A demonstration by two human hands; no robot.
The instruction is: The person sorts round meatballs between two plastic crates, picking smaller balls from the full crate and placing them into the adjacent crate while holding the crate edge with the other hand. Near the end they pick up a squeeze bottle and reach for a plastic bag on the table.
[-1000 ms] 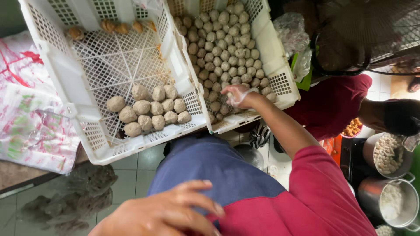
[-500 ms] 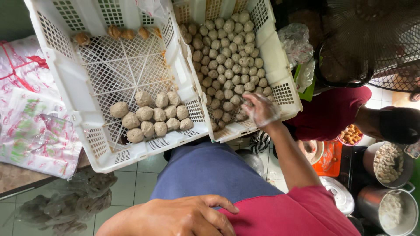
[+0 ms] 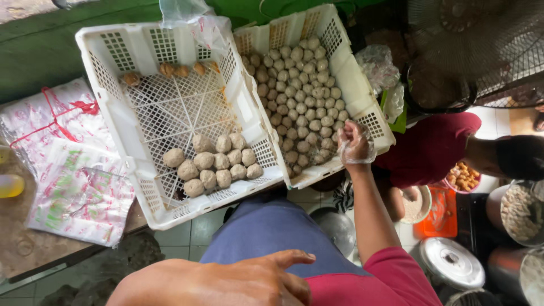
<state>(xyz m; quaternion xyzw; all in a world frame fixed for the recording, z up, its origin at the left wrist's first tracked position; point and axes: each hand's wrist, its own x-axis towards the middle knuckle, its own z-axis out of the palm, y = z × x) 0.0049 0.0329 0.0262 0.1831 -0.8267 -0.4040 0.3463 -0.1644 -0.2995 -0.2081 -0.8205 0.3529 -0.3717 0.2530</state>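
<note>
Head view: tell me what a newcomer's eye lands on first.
Two white crates fill the middle: the right crate is packed with small pale balls, the left one holds a cluster of bigger balls near its front edge. The right hand, in a clear plastic glove, is at the right crate's near corner, while the bare left hand rests low in the foreground.

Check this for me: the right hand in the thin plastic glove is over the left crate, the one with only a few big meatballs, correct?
Not quite. The head view shows the gloved right hand at the near edge of the right crate, the one packed with many small meatballs. The left crate, with a few big meatballs, has no hand over it.
</note>
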